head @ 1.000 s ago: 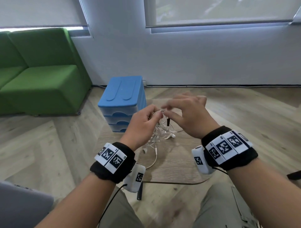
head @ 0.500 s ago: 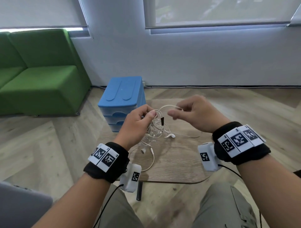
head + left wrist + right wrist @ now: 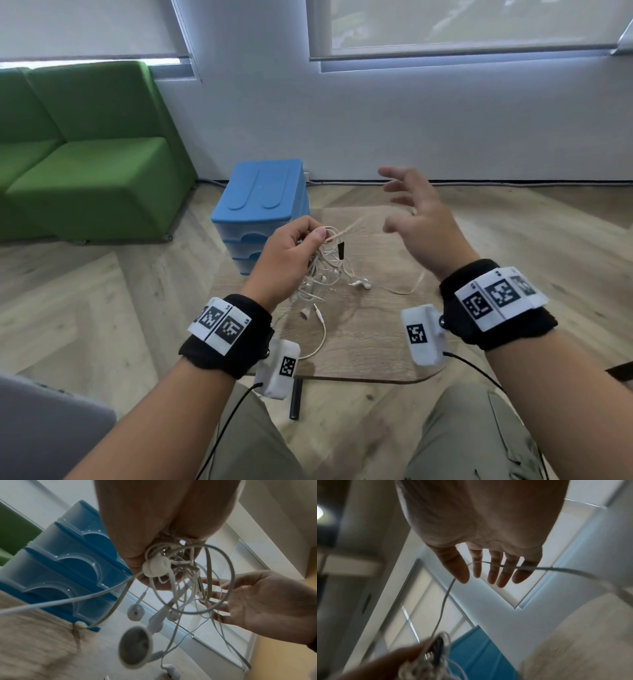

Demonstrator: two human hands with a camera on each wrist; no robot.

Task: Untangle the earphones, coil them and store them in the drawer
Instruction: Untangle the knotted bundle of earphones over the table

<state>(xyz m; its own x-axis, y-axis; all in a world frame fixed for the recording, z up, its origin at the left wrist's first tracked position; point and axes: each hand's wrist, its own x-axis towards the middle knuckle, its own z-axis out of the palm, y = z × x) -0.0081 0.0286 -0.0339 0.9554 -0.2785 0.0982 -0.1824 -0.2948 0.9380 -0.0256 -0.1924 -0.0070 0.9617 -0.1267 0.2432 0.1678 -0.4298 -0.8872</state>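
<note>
Green sofa [image 3: 85, 164] fills the far left, off the table [image 3: 370, 346] altogether. The wooden table sits low in front of the person's knees, and a blue drawer unit [image 3: 260, 205] stands at its far left corner with the drawers closed. Over the middle of the table, the left hand [image 3: 291, 260] is up off the surface, its fingers [image 3: 317, 234] curled tight round a white tangle of earphones [image 3: 325, 270]. Buds and loops dangle from that fist, and the lowest strands trail down onto the table toward the near edge. One earbud [image 3: 359, 283] lies on the wood just right of the bundle. The right hand [image 3: 421, 226] is raised toward the far right, fingers spread wide and straight, gripping nothing. A single cord [image 3: 443, 601] from the tangle drapes loosely across those spread fingers [image 3: 494, 573] in the right wrist view.
</note>
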